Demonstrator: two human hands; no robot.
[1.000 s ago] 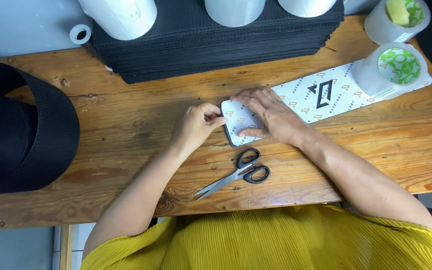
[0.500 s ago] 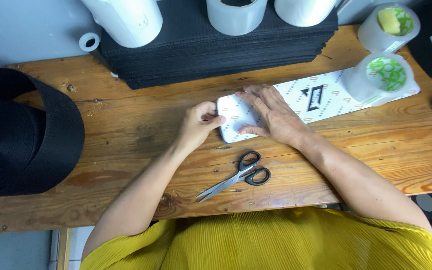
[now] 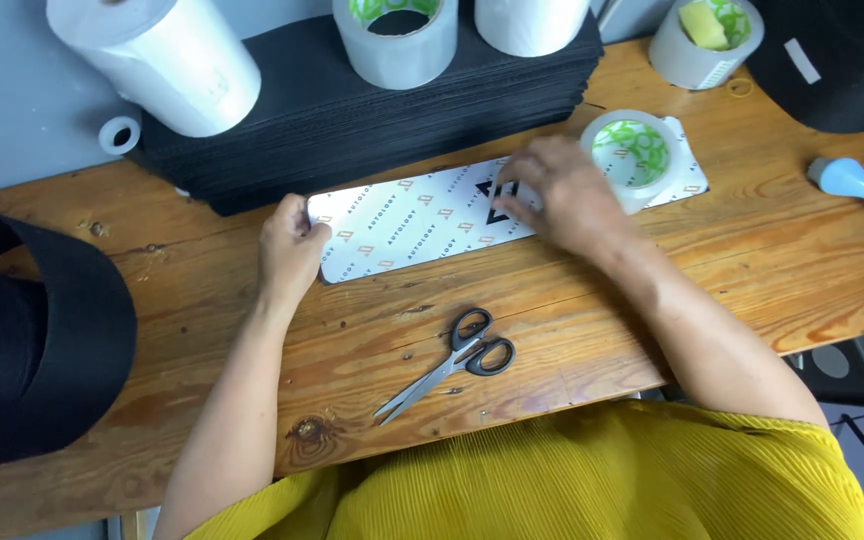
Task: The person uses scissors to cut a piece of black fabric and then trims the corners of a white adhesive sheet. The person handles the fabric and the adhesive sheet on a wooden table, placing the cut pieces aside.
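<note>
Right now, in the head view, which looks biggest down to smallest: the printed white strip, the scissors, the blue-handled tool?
1. Printed white strip, longest by far, partly covered by the hands.
2. Scissors.
3. Blue-handled tool, cut off by the frame edge, so its rank against the scissors is unsure.

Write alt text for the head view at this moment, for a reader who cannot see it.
A person's left hand pins the end of a long white printed sheet flat on a wooden table, while the right hand presses its middle, beside a tape roll resting on the sheet. Black-handled scissors lie nearer the person; a stack of black sheets sits behind.
</note>
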